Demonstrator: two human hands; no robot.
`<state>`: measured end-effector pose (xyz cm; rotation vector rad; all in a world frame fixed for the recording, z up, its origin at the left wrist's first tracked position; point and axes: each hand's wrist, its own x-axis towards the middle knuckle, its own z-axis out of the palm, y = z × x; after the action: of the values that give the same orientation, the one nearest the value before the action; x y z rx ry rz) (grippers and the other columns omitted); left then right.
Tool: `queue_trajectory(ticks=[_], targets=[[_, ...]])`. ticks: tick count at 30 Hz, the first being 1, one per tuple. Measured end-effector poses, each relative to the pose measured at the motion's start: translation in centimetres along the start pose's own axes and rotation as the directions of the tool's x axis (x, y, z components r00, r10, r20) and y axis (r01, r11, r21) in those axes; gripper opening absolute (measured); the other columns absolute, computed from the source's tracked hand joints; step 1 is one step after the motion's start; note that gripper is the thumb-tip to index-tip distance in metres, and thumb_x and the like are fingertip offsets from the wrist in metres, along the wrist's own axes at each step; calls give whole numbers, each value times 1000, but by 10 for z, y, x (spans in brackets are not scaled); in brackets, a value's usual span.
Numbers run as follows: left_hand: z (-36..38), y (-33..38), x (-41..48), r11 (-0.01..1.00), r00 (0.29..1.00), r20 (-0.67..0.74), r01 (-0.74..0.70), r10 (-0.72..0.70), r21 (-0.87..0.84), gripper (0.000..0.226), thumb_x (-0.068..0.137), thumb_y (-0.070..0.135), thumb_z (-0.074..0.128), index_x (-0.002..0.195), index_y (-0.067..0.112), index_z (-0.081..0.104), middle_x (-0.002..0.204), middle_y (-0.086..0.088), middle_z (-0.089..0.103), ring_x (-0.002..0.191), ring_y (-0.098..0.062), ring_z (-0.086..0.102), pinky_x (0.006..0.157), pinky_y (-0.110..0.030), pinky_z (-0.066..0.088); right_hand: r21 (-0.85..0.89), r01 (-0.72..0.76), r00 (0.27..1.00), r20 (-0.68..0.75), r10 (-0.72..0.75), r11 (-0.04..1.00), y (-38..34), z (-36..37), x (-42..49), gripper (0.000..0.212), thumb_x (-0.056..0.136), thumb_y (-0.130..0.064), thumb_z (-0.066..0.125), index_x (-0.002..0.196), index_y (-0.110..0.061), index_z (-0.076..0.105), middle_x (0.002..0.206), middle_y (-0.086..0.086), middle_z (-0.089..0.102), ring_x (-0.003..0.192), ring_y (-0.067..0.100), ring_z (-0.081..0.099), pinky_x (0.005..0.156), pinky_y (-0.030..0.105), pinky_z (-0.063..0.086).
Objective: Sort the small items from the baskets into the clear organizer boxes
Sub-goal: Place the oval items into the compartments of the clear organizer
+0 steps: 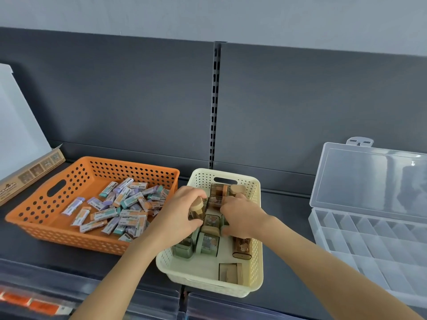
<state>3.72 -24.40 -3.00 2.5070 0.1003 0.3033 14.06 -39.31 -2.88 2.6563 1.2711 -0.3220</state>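
At right the clear organizer box [369, 222] lies open, compartments empty. In the cream basket [255, 262], centre, left hand [178, 218] clamps a brown sharpener [198, 210]; right hand [240, 215] curls over others. Lift straight up, one kind per compartment.

A bright orange perforated plastic basket [69, 204] holds small rectangular packets [120, 209] striped in lilac, teal, peach and white. Just right of it, a cream perforated plastic basket [255, 262] carries small sage-green, beige and translucent brown containers [209, 243]. Further right lies a colourless clear plastic organizer box [369, 227], on a dark grey shelf [284, 227].
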Motion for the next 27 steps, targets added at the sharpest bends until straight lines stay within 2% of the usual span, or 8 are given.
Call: queue_trajectory(ticks=[4,7,10,14,17,20,23,27], targets=[[0,0,-1,1000,1000,0,0,0,-12,49,81,15,71,120,33,48,119,19,40,106,-2,43,79,-9,31,37,11,1000,-15,-11,999,2,-1,2,32,80,-38,69,96,-12,58,96,3,53,95,23,48,72,34,51],[-1,0,0,1000,1000,13,-2,2,-21,51,82,14,69,124,33,47,120,20,39,109,-1,42,81,-8,31,309,-26,999,-33,38,951,13,-8,-4,31,74,-36,74,85,-13,57,77,-2,53,69,16,50,53,26,42],[-1,-1,0,1000,999,34,-5,6,-23,53,82,13,67,127,31,46,121,19,38,111,1,42,85,-8,30,628,-56,985,-91,145,776,24,-18,-13,34,67,-36,80,90,-15,65,85,2,64,68,13,55,62,30,50],[1,4,4,999,998,62,-9,7,45,56,81,14,61,132,31,44,115,18,35,97,1,42,81,-10,34,844,-15,929,-186,319,537,32,-25,-26,35,68,-32,83,95,-17,68,88,-4,67,79,11,63,69,24,53],[4,11,9,999,990,140,12,-18,40,50,83,13,57,127,31,45,117,15,35,91,-1,47,70,-7,34,920,33,879,-212,427,390,34,-23,-34,33,70,-30,83,96,-18,68,86,-5,68,76,10,63,61,21,51],[14,18,17,1000,974,226,-2,-5,27,32,84,14,56,113,26,58,112,10,43,101,-7,47,84,-18,38,967,94,842,-203,499,235,33,-22,-43,30,73,-30,81,97,-18,68,86,-4,69,71,6,62,55,16,45],[24,27,25,994,972,231,-69,48,85,14,86,27,60,99,25,66,96,11,53,92,-9,52,86,-28,44,978,177,798,-207,566,107,29,-19,-51,26,75,-29,79,96,-17,70,85,-4,71,68,2,64,54,13,46],[37,45,32,966,903,427,-143,39,216,56,73,54,71,119,24,59,100,11,47,91,-11,48,75,-28,43,973,227,756,-205,622,44,25,-13,-57,25,75,-30,78,96,-19,70,85,-7,72,72,1,66,56,13,49]])
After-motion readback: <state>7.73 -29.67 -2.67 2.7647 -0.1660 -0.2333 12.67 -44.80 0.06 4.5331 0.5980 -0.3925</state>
